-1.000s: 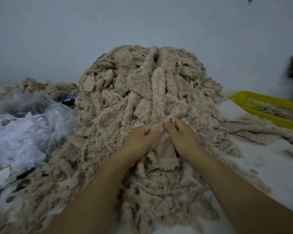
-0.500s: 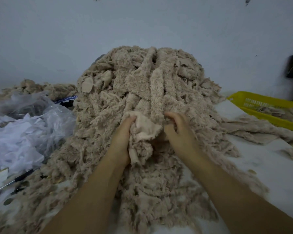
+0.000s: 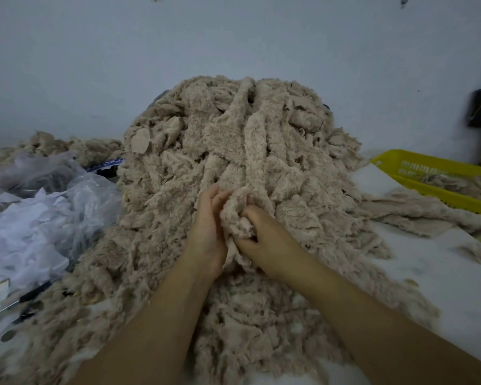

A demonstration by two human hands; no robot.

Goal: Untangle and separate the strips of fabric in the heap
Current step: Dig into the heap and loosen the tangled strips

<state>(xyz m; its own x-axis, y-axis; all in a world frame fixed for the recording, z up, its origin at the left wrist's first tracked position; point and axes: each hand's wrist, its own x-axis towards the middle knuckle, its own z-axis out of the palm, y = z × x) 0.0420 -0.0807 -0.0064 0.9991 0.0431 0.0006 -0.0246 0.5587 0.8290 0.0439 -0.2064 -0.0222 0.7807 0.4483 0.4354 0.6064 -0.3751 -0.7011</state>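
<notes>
Fingers (image 3: pixel 215 194) of your left hand (image 3: pixel 206 234) are curling round a fabric strip (image 3: pixel 233 215) on the front slope of the heap (image 3: pixel 233 140), while your right hand (image 3: pixel 270 243) is clutching the same strip from its other side.

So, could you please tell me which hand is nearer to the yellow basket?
Right. The right hand grips a fabric strip left of the yellow basket; the left hand holds the same strip on its far side, farther away.
</notes>
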